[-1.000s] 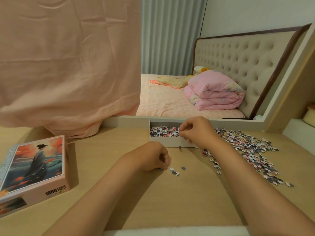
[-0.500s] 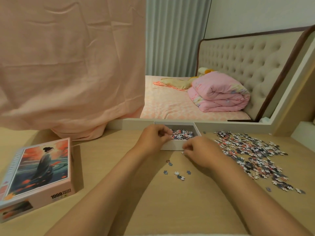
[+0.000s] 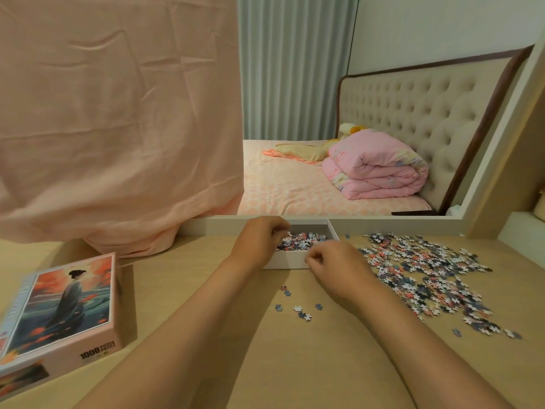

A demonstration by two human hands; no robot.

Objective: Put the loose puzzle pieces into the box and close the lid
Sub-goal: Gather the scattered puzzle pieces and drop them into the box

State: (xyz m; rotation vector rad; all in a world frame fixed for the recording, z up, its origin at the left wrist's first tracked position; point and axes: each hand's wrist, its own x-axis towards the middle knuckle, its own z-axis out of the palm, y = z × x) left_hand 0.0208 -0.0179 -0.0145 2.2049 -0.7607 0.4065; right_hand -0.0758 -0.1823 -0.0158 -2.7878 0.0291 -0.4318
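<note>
A white open box stands at the back of the wooden desk, partly filled with puzzle pieces. My left hand hangs over the box's left side, fingers curled down among those pieces. My right hand rests on the desk at the box's front right corner, with fingers curled in a pinch; what they hold is hidden. A wide pile of loose pieces spreads to the right. A few stray pieces lie between my forearms. The picture lid lies far left.
A pink cloth hangs down to the desk at the back left. A white ledge runs behind the box, with a bed and a folded pink quilt beyond. Bare desk lies between the lid and my arms.
My left hand went from the stray pieces on the desk up to the box. My right hand came down from above the box to the desk at its front.
</note>
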